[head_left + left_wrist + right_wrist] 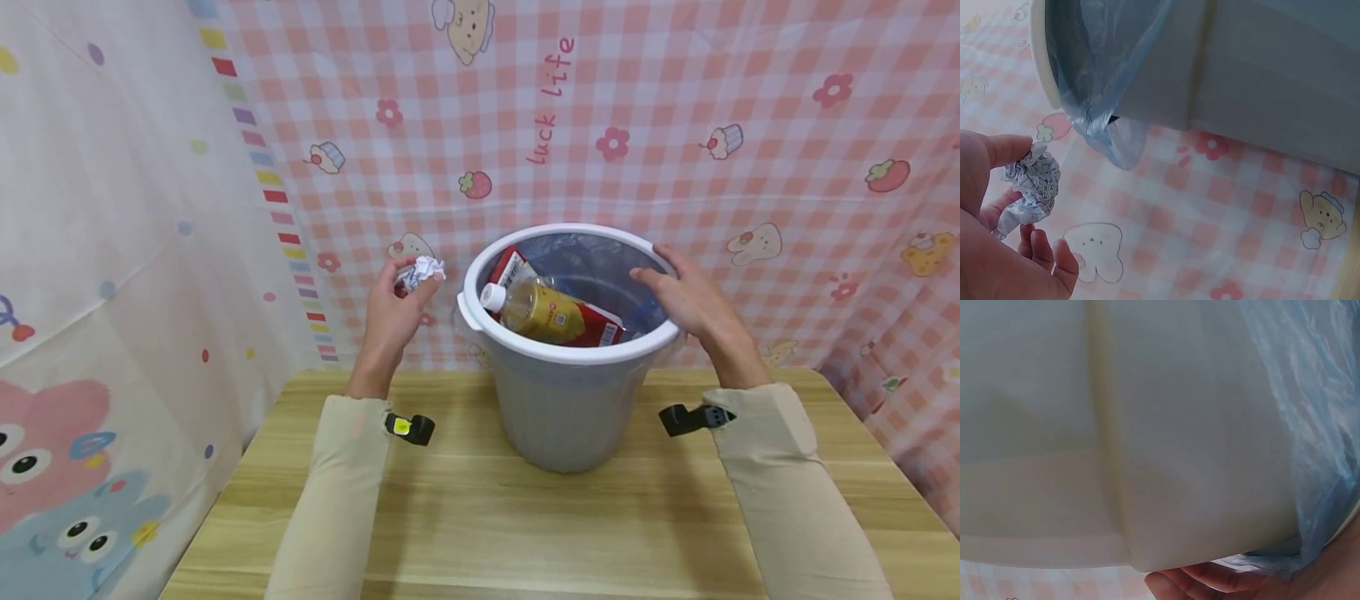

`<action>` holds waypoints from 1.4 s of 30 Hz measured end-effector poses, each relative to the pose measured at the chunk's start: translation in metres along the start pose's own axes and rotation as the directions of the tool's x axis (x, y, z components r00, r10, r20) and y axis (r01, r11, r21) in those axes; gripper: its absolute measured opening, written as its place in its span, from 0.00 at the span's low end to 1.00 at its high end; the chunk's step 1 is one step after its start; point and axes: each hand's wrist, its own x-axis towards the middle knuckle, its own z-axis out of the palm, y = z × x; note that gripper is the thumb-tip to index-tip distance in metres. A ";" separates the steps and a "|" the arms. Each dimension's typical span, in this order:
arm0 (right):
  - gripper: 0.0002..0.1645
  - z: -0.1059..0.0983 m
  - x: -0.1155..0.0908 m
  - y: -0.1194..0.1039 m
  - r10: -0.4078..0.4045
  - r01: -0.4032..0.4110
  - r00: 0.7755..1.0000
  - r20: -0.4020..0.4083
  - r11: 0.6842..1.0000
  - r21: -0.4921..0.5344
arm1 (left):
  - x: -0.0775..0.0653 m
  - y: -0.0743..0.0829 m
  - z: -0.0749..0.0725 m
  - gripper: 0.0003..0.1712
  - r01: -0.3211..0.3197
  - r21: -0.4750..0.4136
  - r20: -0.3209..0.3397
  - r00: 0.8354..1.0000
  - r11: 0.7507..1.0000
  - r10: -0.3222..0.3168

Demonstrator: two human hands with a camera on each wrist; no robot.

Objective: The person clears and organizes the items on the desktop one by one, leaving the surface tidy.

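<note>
A crumpled ball of printed white paper (422, 271) is held in my left hand (393, 312), just left of the trash can. In the left wrist view, thumb and fingers surround the paper ball (1036, 181). My right hand (693, 300) grips the right rim of the grey trash can (570, 408), thumb over the inner side and fingers outside. The right wrist view shows its fingers (1204, 581) against the can's outer wall. Inside the can lie a plastic bottle (551, 312) with a white cap and a red-and-white package (512, 267).
A translucent bluish liner bag (592, 258) lines the can, and its edge hangs outside below the rim (1125, 144). The can stands upright on a wooden table (555, 533). A pink checked cloth (660, 83) hangs behind, and a white patterned cloth (135, 183) on the left.
</note>
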 end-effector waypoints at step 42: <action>0.49 0.001 0.000 -0.001 0.025 -0.025 1.000 0.001 1.000 0.015 | -0.006 0.072 0.064 0.24 -0.148 -0.041 0.121 0.981 0.988 0.152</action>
